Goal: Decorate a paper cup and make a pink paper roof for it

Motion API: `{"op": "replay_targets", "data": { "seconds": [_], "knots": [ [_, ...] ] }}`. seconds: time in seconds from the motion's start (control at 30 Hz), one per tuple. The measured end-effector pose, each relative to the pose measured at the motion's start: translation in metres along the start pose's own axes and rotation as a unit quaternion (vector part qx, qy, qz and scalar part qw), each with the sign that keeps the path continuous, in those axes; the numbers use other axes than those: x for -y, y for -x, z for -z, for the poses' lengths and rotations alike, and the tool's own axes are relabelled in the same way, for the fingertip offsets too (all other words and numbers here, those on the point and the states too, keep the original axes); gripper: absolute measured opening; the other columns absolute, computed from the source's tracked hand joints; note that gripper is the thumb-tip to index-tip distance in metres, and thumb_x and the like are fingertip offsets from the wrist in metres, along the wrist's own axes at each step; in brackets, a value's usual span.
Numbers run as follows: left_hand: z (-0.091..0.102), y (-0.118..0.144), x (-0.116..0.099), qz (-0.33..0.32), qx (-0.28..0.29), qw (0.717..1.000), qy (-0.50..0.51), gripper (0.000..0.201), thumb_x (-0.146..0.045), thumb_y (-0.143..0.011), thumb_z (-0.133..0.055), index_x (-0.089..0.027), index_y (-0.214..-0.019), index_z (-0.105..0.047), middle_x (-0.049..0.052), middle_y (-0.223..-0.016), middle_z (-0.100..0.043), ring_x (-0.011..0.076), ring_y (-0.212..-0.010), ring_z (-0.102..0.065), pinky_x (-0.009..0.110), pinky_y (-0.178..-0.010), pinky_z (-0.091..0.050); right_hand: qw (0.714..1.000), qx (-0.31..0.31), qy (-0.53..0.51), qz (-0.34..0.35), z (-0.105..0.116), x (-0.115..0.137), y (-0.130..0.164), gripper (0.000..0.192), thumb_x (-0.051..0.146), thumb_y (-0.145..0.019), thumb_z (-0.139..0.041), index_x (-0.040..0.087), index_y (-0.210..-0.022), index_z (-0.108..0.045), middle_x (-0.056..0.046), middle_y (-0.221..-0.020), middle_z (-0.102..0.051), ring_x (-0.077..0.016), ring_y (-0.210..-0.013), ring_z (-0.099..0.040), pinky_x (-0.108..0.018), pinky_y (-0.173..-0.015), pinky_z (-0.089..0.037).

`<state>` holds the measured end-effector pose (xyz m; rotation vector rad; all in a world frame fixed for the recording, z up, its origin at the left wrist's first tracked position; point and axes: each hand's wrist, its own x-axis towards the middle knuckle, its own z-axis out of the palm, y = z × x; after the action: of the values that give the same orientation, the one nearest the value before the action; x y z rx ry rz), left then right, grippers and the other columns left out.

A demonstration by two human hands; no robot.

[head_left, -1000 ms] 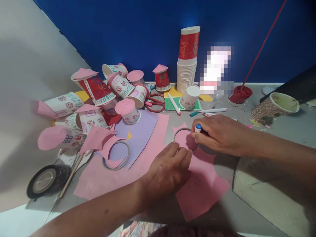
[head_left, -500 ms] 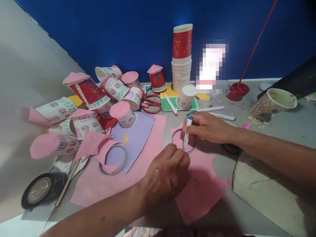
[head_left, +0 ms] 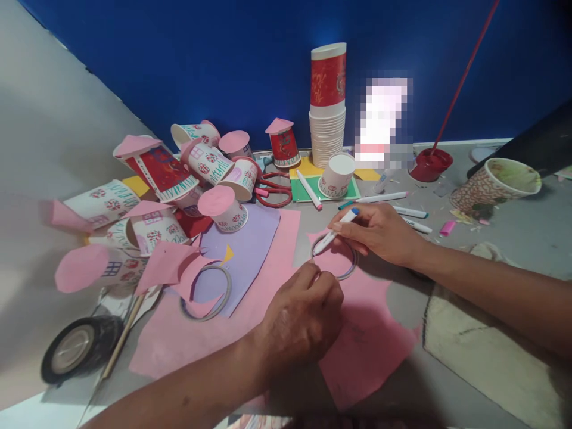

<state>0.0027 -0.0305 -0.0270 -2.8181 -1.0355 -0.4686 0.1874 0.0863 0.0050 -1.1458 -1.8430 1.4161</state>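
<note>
A white marker with a blue end [head_left: 336, 231] is pinched in my right hand [head_left: 378, 233], its lower tip at the left inner edge of a thin tape ring [head_left: 356, 262]. That ring lies on a pink paper sheet [head_left: 366, 345] with ragged edges. My left hand [head_left: 306, 313] is closed, knuckles up, its fingers pressed at the near left rim of the ring; the fingertips are hidden. Left of it, a second ring [head_left: 229, 286] rests on purple paper [head_left: 254, 238] and pink scraps.
Decorated paper cups with pink tops [head_left: 223, 208] crowd the left. Red-handled scissors [head_left: 277, 196], a cup stack [head_left: 328, 131] and loose markers [head_left: 384, 196] sit behind. At right are a red pot [head_left: 431, 170], a patterned cup [head_left: 487, 187] and a cream cloth [head_left: 482, 333]. Black tape [head_left: 67, 351] lies front left.
My right hand has tilted the marker, and its tip has moved from the near edge of the ring to its left inner edge. My left hand stays in about the same place.
</note>
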Motion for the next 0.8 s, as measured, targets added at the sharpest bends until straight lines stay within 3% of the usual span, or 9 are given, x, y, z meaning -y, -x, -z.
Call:
{"op": "replay_targets", "data": {
  "seconds": [0.23,0.37,0.43,0.5,0.53,0.6,0.7,0.8],
  "knots": [
    [0.002,-0.001,-0.001,0.045,0.02,0.998,0.038,0.004,-0.018,-0.088,-0.067,-0.015,-0.089,-0.065,0.009,-0.085,-0.063,0.0271,-0.082,-0.055,0.042,-0.077,-0.057,0.986,-0.145,0.063,0.047,0.026,0.008,0.028,0.023,0.047,-0.09,-0.072,0.025,-0.086,-0.077,-0.001,-0.067,-0.071,-0.0158,-0.055,-0.059,-0.029,-0.047,-0.038],
    [0.004,0.001,-0.001,0.102,0.011,0.992,0.075,0.009,-0.024,-0.094,-0.067,-0.017,-0.091,-0.063,0.008,-0.09,-0.064,0.0273,-0.088,-0.058,0.041,-0.077,-0.057,0.96,-0.209,0.17,0.072,0.049,0.012,0.057,0.024,0.047,-0.093,-0.071,0.024,-0.095,-0.079,-0.002,-0.069,-0.072,-0.015,-0.048,-0.054,-0.031,-0.045,-0.036],
    [0.004,0.003,0.001,0.128,-0.006,0.985,0.118,0.006,-0.021,-0.098,-0.062,-0.018,-0.092,-0.062,0.008,-0.094,-0.065,0.0257,-0.09,-0.06,0.039,-0.077,-0.057,0.932,-0.212,0.27,0.118,0.058,0.006,0.071,0.022,0.043,-0.097,-0.067,0.026,-0.103,-0.08,-0.005,-0.079,-0.076,-0.0198,-0.056,-0.063,-0.034,-0.052,-0.045],
    [0.005,0.004,0.005,0.155,-0.034,0.972,0.171,0.006,-0.017,-0.099,-0.058,-0.019,-0.095,-0.062,0.009,-0.099,-0.064,0.0237,-0.093,-0.061,0.037,-0.079,-0.057,0.896,-0.179,0.367,0.173,0.066,-0.007,0.081,0.024,0.035,-0.102,-0.057,0.028,-0.112,-0.078,-0.01,-0.101,-0.08,-0.0287,-0.086,-0.075,-0.04,-0.07,-0.055],
    [0.006,0.004,0.007,0.166,-0.05,0.966,0.192,0.007,-0.016,-0.099,-0.057,-0.019,-0.098,-0.063,0.009,-0.101,-0.064,0.0229,-0.094,-0.062,0.037,-0.08,-0.057,0.879,-0.161,0.41,0.184,0.069,-0.014,0.085,0.028,0.032,-0.104,-0.052,0.029,-0.117,-0.077,-0.011,-0.111,-0.079,-0.0312,-0.098,-0.075,-0.042,-0.076,-0.056],
    [0.01,0.003,0.012,0.182,-0.071,0.959,0.206,0.009,-0.016,-0.098,-0.058,-0.019,-0.104,-0.064,0.01,-0.106,-0.062,0.0227,-0.098,-0.063,0.037,-0.084,-0.058,0.846,-0.138,0.484,0.174,0.074,-0.03,0.09,0.034,0.031,-0.105,-0.047,0.026,-0.123,-0.075,-0.015,-0.123,-0.075,-0.0326,-0.104,-0.074,-0.042,-0.077,-0.056],
    [0.017,-0.003,0.02,0.2,-0.044,0.964,0.17,0.031,-0.021,-0.093,-0.067,-0.018,-0.123,-0.061,0.015,-0.125,-0.06,0.0296,-0.116,-0.061,0.047,-0.098,-0.057,0.808,-0.132,0.558,0.139,0.08,-0.049,0.091,0.037,0.034,-0.105,-0.045,0.02,-0.127,-0.072,-0.017,-0.13,-0.071,-0.033,-0.102,-0.074,-0.04,-0.073,-0.056],
    [0.02,-0.015,0.026,0.212,0.034,0.966,0.147,0.076,-0.034,-0.082,-0.083,-0.019,-0.147,-0.046,0.022,-0.152,-0.048,0.0401,-0.143,-0.047,0.06,-0.116,-0.046,0.787,-0.15,0.587,0.117,0.085,-0.059,0.089,0.04,0.033,-0.105,-0.043,0.015,-0.13,-0.069,-0.021,-0.131,-0.069,-0.0351,-0.108,-0.072,-0.041,-0.076,-0.056]
  ]
}}
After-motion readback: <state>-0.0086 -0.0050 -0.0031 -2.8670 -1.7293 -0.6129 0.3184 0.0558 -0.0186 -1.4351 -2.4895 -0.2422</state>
